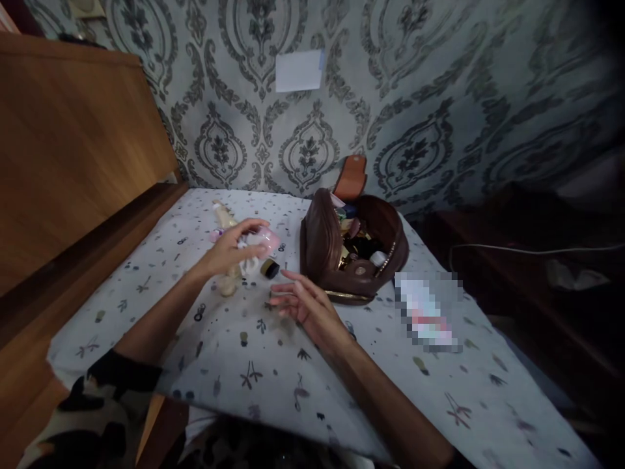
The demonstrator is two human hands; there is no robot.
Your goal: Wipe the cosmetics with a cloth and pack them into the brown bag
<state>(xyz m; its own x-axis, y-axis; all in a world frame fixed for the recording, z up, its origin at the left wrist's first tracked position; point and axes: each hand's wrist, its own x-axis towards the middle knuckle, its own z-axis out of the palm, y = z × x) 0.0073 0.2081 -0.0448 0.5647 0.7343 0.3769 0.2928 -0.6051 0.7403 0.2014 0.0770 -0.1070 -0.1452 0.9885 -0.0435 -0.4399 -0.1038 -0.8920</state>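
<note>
My left hand (229, 249) has its thumb and fingers closed around a small shiny pink object (269, 241); its exact kind does not show. Just below it lies a small dark jar-like item with a gold-coloured side (269, 268). Cream-coloured bottle-like items (227, 284) lie beside and partly under that hand. Over the cloth, my right hand (310, 306) is open, its fingers spread and holding nothing. To the right of both hands stands a brown zippered bag (319, 244), unzipped, with several small cosmetic-looking items (364, 246) inside.
A patterned white cloth (215, 365) covers the table. Behind the bag, an orange-brown case (352, 179) leans near the wallpapered wall. A blurred-out, light-coloured item (426, 311) lies right of the bag. Wooden furniture (78, 124) borders the left side.
</note>
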